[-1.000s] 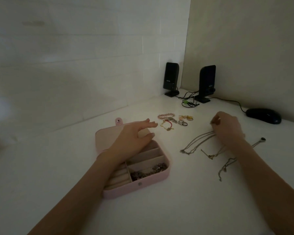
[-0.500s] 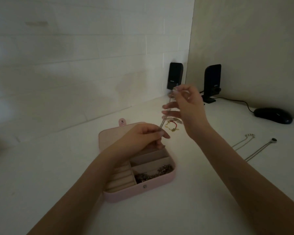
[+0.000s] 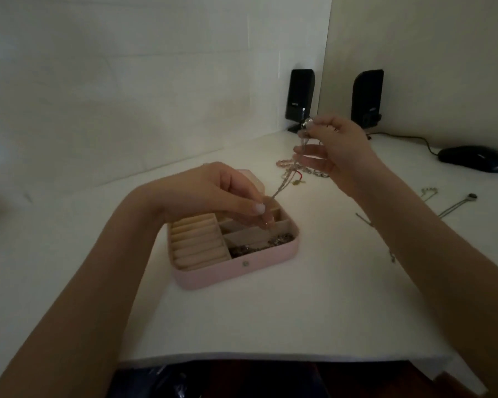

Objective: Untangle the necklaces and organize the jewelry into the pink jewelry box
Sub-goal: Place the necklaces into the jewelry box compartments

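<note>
Strung taut at frame centre above the open pink fabric jewelry box, the thin silver chain necklace, likely limp, light and snag-prone, is pinched low by the left hand and high by the right hand, best gripped at its ends.

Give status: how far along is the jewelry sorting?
Done: dark chain jewelry lies in the open pink jewelry box. In hand: left hand and right hand stretch a thin silver necklace above it. Left: silver necklaces and beaded bracelets on the white table.
</note>
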`<state>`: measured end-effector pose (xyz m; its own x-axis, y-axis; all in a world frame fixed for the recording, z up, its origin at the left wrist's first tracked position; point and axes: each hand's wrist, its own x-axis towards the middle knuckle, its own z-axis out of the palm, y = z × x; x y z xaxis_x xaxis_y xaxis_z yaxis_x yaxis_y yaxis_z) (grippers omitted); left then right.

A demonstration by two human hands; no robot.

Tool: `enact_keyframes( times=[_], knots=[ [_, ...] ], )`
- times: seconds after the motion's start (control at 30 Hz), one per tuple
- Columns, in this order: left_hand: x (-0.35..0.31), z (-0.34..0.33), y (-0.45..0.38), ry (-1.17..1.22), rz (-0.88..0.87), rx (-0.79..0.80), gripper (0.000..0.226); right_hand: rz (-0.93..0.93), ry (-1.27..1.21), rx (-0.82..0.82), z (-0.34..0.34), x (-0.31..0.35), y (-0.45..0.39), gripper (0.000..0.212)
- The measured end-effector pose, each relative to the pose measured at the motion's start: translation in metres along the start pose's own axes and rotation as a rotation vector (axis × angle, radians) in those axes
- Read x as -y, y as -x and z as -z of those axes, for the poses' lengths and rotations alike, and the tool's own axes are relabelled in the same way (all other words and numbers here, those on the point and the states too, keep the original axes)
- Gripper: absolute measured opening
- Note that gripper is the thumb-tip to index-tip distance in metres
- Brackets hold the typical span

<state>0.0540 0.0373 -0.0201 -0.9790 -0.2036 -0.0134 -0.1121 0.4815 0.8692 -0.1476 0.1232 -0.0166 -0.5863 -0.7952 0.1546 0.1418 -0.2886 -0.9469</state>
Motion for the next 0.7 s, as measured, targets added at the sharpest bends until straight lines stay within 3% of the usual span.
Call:
enact_keyframes(
  times=[0.3,0.43,0.57,0.7],
  knots=[
    [0.003,0.012,0.014,-0.245,0.227,0.118,0.006,0.078,0.009,0.245,-0.012,0.002,0.011,0.002],
    [0.004,0.013,0.013,-0.308,0.237,0.072,0.002,0.087,0.042,0.289,-0.018,-0.001,0.016,0.003],
    [0.003,0.013,0.016,-0.304,0.265,0.149,0.011,0.093,0.067,0.338,-0.021,0.0,0.019,0.002],
    [0.0,0.014,0.016,-0.28,0.256,0.091,0.028,0.088,0.079,0.439,-0.024,-0.001,0.025,0.004]
  ],
)
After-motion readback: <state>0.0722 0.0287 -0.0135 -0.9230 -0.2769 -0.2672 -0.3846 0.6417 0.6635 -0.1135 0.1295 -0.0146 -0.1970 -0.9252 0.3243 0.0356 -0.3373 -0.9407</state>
